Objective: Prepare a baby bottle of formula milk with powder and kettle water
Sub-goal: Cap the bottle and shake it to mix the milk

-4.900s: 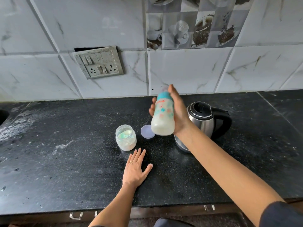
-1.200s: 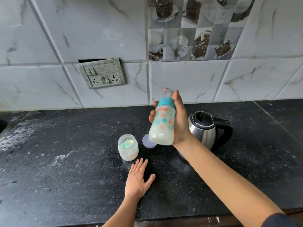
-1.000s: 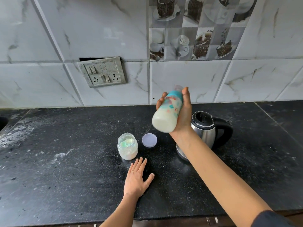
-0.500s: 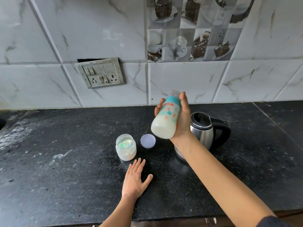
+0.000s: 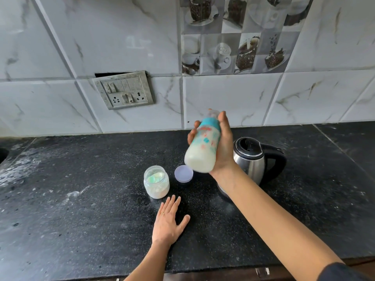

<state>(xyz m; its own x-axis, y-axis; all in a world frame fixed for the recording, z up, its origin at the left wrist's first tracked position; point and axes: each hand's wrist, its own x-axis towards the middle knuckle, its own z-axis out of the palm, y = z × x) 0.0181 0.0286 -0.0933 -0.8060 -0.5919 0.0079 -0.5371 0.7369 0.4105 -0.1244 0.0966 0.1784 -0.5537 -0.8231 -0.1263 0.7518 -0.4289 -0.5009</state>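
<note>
Head view: the right hand (image 5: 222, 147) is wrapped around the baby bottle (image 5: 203, 148), which it holds in the air above the black counter (image 5: 81, 209), just left of the kettle (image 5: 251, 159) and well clear of the surface. The bottle is tilted, base toward the near left, teal collar and clear cap toward the far wall. It is filled with a whitish liquid to roughly two thirds; the collar appears screwed on. Fingers curl round the far side, thumb along the right flank up to the collar.

The left hand (image 5: 167, 222) lies flat and empty on the counter, palm down, fingers spread, near the powder jar (image 5: 156, 184). The jar stands open and upright; its lid (image 5: 183, 173) sits just to its right, apart from it.

Assessment of handling: the bottle is judged to be rigid plastic, moderately heavy with its fill, and smooth, possibly warm from kettle water. The sound place to grip is the mid-body, as now, with a finger over the collar to guard against leakage. The mix step is judged to be in hand; whether the powder is fully dissolved cannot be told. Risk: a loose collar would spill liquid; the open jar stands below and to the left of the bottle.
</note>
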